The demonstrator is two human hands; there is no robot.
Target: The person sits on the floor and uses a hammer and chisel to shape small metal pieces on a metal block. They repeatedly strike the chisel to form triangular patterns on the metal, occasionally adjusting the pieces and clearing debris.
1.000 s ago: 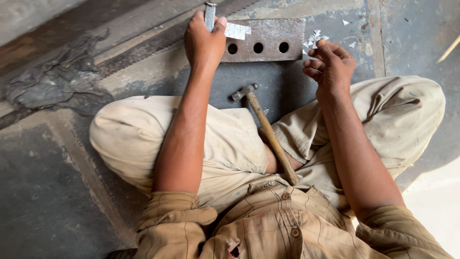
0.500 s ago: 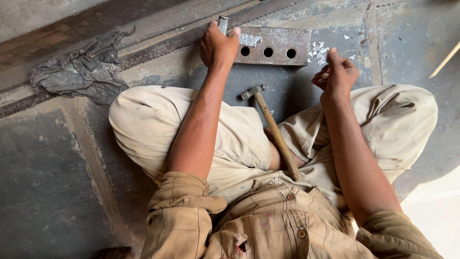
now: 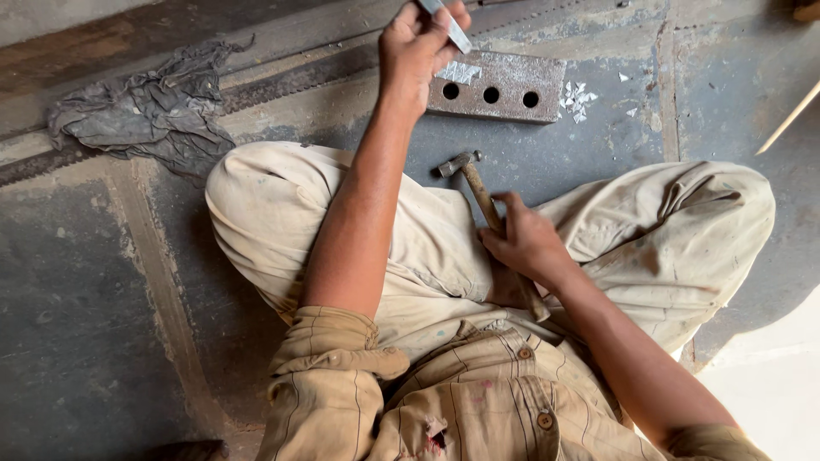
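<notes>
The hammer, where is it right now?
The hammer lies in the person's lap at the middle of the head view, its handle under the right hand, its head pointing toward the metal block with three holes.

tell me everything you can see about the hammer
The hammer is small, with a dull grey metal head and a worn wooden handle. It lies on the person's lap, head toward the metal block, above the grey floor. The right hand is closed around its handle; the handle's far end is hidden.
</notes>
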